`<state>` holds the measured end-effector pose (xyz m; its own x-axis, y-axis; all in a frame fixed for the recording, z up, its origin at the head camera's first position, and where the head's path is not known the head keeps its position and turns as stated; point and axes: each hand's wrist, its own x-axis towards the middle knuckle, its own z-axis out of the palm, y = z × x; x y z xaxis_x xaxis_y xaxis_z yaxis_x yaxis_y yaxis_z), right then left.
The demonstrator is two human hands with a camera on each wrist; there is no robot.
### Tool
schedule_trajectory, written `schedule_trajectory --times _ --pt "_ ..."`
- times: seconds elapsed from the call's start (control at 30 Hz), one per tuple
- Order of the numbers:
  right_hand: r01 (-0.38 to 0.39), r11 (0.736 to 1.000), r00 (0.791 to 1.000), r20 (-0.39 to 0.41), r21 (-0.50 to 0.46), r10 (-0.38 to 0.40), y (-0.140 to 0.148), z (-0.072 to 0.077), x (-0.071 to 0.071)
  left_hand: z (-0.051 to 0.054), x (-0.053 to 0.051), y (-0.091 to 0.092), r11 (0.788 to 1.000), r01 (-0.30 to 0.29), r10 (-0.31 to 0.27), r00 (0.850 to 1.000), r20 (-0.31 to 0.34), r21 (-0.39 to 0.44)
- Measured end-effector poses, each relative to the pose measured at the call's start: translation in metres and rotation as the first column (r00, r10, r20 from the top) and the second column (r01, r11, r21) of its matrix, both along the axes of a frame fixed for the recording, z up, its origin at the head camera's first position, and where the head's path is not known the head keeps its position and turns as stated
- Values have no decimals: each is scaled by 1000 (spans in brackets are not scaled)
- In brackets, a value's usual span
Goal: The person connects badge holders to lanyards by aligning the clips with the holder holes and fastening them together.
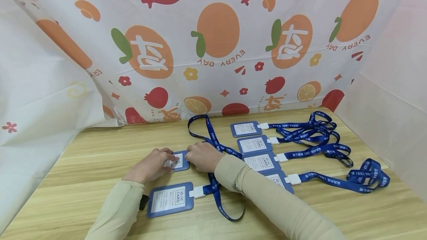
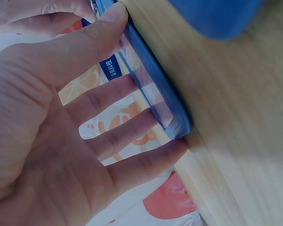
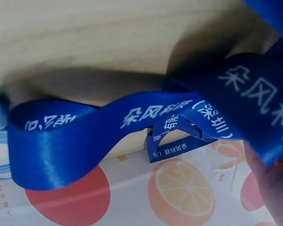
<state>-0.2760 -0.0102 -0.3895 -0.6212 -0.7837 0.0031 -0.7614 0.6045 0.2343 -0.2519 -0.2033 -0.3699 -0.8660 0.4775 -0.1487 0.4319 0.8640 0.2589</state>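
Note:
My left hand (image 1: 151,166) holds a blue ID badge holder (image 1: 181,161) by its edges, low over the table. In the left wrist view the thumb lies along one edge of the holder (image 2: 165,89) and the fingers reach the opposite edge. At the holder's right end, my right hand (image 1: 203,156) has its fingers curled at the lanyard end; its clip is hidden there. The blue lanyard (image 1: 213,136) with white lettering trails away behind this hand. In the right wrist view the lanyard (image 3: 146,113) loops across, with part of the hand (image 3: 275,188) at the right edge.
Another badge holder (image 1: 170,201) lies in front, its white clip (image 1: 198,192) and lanyard to the right. Several more badge holders (image 1: 247,129) form a column on the right, partly under my right forearm (image 1: 267,199). Their lanyards (image 1: 333,182) stretch rightward. A fruit-print cloth (image 1: 220,77) backs the wooden table (image 1: 90,166).

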Motion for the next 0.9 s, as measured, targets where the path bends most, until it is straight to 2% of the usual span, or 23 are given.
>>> schedule_trajectory --times 0.33,0.9 --pt "-3 1000 1000 -6 3 3 1 0 -1 0 0 0 1000 8 -8 1000 -4 8" --pt "6 998 999 51 60 -9 1 3 1 0 0 1 999 32 -32 999 -15 14"
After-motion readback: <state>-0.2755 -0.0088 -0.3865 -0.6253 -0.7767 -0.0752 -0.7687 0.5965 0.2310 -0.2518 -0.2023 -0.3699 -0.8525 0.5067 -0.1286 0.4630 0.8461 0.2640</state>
